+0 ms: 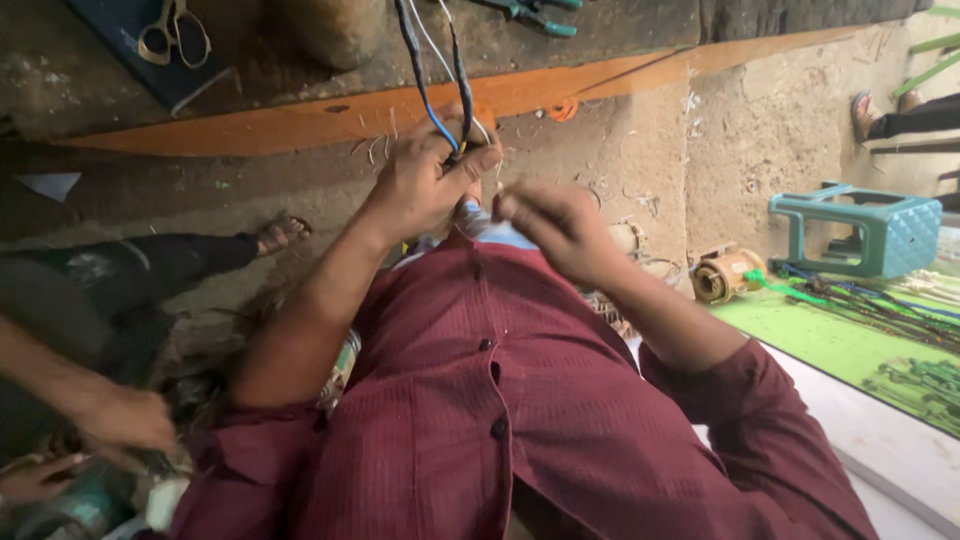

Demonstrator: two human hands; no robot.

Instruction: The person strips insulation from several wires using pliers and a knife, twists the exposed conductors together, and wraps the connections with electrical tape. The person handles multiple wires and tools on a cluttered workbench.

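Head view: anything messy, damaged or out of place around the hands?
Short wire offcuts and shreds lie scattered on the bare concrete floor beside the left hand, which pinches a bundle of black, blue and white wires. A small orange ring lies loose on the floor. No visible damage.

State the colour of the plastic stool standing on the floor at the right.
The plastic stool is teal, with a quilted diamond pattern on its seat; the head view shows it.

Left hand (425, 180) is closed around a bundle of wires (440, 90), blue, black and white, rising to the orange-edged ledge (300, 125). Right hand (555, 225) is beside it, fingers curled, apart from the wires. Scissors (175, 30) lie above. A co-worker's hand (125, 415) is at lower left.
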